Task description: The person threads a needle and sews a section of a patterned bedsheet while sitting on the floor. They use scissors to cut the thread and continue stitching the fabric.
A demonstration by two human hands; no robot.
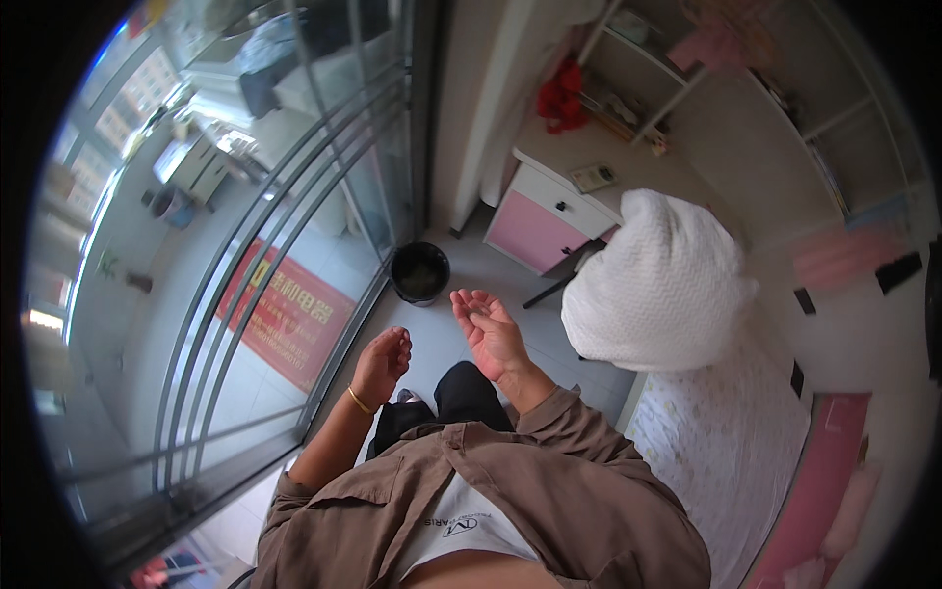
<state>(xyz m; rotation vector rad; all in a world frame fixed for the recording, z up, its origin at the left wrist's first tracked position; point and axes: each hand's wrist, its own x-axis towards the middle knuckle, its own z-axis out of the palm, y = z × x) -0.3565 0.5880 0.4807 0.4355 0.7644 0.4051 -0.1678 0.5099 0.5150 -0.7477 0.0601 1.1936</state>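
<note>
My left hand point(384, 362), with a yellow bangle at the wrist, hangs in front of my body. Its fingers are curled and the inside of the palm is hidden. Beside it, my right hand point(491, 335) is turned palm up, the thumb bent over the fingers. A greyish spot shows by the thumb tip; I cannot tell whether it is a small object. Just beyond my right fingertips stands a round black bin point(419, 274) on the tiled floor, with something dim inside. Neither hand touches the bin.
At left is a glass sliding door point(324, 397) with metal bars; a red mat point(291, 316) bearing writing lies behind it. A white textured cloth bundle point(655, 287) rises at right, near a bed point(706, 434). A desk with a pink-fronted cabinet point(541, 221) stands ahead.
</note>
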